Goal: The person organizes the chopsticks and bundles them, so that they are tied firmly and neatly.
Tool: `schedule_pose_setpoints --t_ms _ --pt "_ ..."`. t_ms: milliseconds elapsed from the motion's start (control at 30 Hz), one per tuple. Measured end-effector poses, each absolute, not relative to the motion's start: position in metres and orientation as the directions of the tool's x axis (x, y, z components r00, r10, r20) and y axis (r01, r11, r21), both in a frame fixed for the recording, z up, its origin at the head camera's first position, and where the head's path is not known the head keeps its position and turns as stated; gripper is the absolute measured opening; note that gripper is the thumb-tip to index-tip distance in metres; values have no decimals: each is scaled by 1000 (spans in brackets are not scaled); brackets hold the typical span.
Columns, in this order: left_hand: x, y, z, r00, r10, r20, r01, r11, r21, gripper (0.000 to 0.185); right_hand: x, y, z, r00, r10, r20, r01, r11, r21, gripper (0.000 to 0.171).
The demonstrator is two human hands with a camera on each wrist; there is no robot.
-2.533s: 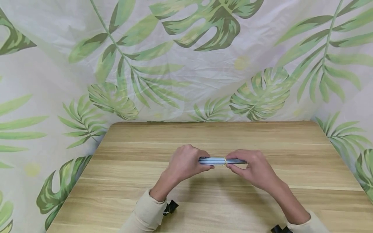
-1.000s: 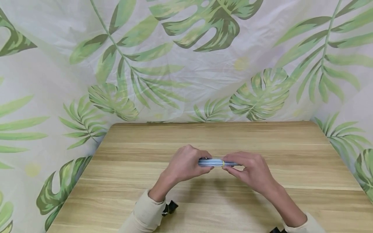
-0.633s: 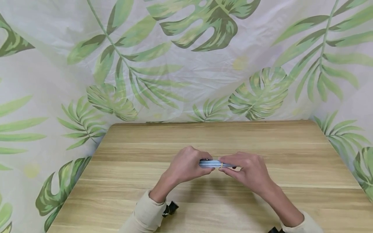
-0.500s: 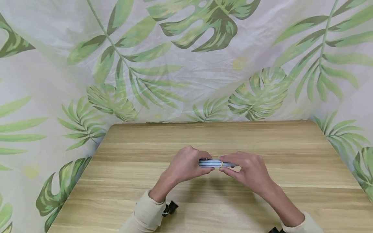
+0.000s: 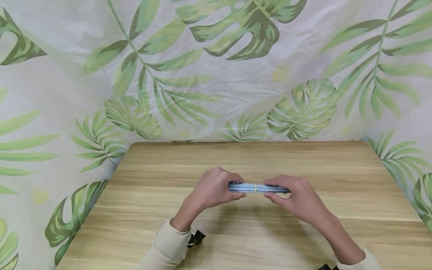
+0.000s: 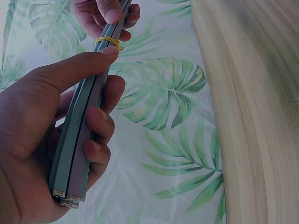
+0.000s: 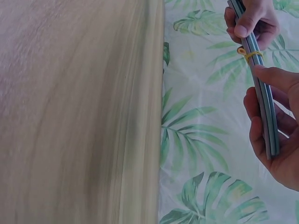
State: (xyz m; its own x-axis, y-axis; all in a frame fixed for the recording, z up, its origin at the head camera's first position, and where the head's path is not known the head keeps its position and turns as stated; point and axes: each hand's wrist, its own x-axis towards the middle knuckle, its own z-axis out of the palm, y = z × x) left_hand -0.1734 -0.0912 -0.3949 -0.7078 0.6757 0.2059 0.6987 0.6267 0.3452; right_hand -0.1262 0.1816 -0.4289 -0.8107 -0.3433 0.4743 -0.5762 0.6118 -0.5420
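Observation:
A bundle of slim, straight blue-grey sticks (image 5: 248, 187) is held level in front of me, above the wooden table. Around its middle goes a yellow rubber band (image 5: 255, 187), whose small loop sticks out in the right wrist view. My left hand (image 5: 213, 189) grips the left end, thumb along one side and fingers curled round the other; pale cut stick ends show by its palm in the left wrist view. My right hand (image 5: 298, 197) holds the right end between thumb and fingers. Both hands' fingertips are close to the band, one on each side.
Below the hands lies the wood-grain table (image 5: 162, 210), its far edge against a leaf-printed cloth (image 5: 243, 86) that also hangs at both sides. Small black devices (image 5: 196, 239) sit at the wrists by the beige sleeves (image 5: 170, 243).
My right hand first slid left along the bundle with its fingers at the band, and the band shifted slightly left. Now that hand has moved back right, off the band. The left hand stays put.

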Motion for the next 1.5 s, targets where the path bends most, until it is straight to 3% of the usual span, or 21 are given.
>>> schedule_pose_setpoints --t_ms 233,1067,1500 --pt "-174 -93 -395 -713 671 203 693 628 355 25 -126 193 -433 -838 -318 445 -542 584 -604 29" --pt "-179 -121 -404 -701 687 193 690 582 431 28 -128 220 -442 -841 -321 436 -541 538 -646 26" --pt "-197 -148 -431 -662 681 314 688 385 615 28 -128 233 -444 -861 -311 402 -507 582 -636 25"
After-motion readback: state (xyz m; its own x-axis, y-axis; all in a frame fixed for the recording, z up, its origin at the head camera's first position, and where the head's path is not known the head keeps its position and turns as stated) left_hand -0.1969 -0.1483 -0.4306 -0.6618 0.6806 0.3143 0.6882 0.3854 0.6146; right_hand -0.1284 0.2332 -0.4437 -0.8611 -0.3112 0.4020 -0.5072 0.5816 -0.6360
